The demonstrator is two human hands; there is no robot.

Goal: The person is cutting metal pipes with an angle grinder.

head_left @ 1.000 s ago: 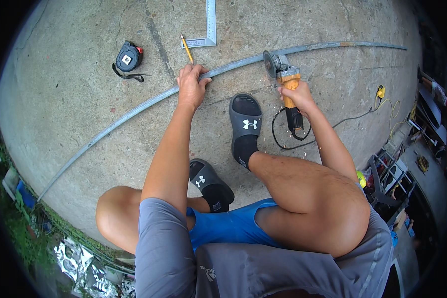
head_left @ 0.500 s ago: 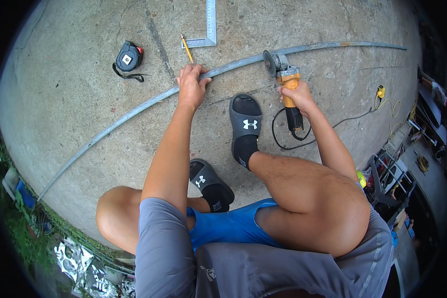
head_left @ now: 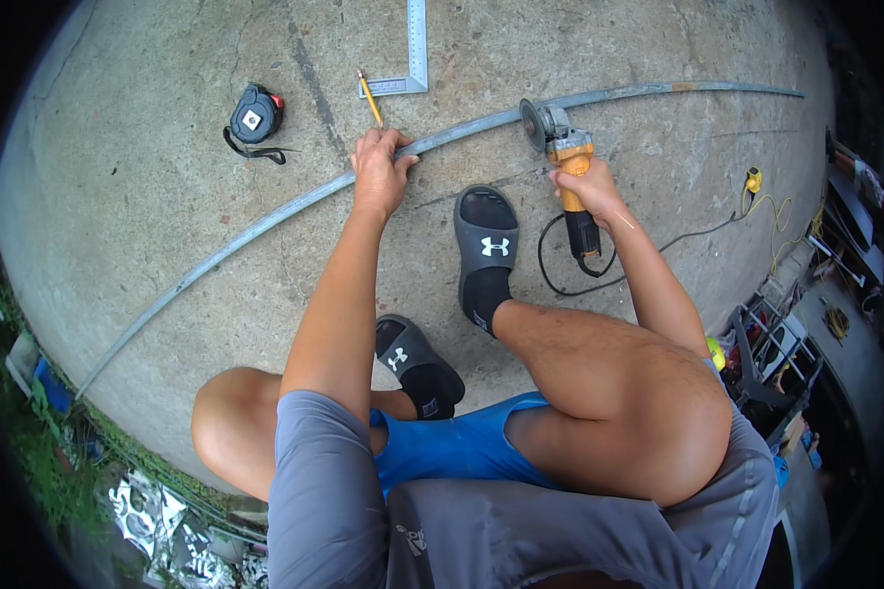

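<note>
Head view: concrete floor (head_left: 147, 187) takes most of the frame; clock read from frame centre, 12 at top. Person's legs (head_left: 619, 412) bent, knees at 4 and 8 o'clock. Grey metal bar (head_left: 462, 130) lies on the floor, long and thin, from between 8 and 9 o'clock over 12 to 2; looks bowed, lens bends edges. Dark cord (head_left: 658, 252) loops by the grinder, then runs out toward 2 o'clock. Grinder (head_left: 578, 187), yellow with black tail end, between 1 and 2 o'clock; its disc (head_left: 532, 126) is at the bar, cut depth can't tell. Dark sandals (head_left: 486, 240) on feet, one at 1 o'clock, one at 7. Metal square (head_left: 417, 49) flat at 12, beyond the bar, top cropped. Left grip (head_left: 378, 172) at 11 o'clock, partly curled on the bar: fingers over far side, thumb on near side. Right grip (head_left: 587, 187) near 2 o'clock, wrapped around the grinder body, fingers closed. Tape (head_left: 255, 116), black, between 10 and 11, strap toward its 5 o'clock. Yellow connector (head_left: 753, 181) just past 2, on the cord. Pencil (head_left: 369, 96) at 11, across the square's short leg end, tip just beside left fingertips; contact can't tell.
</note>
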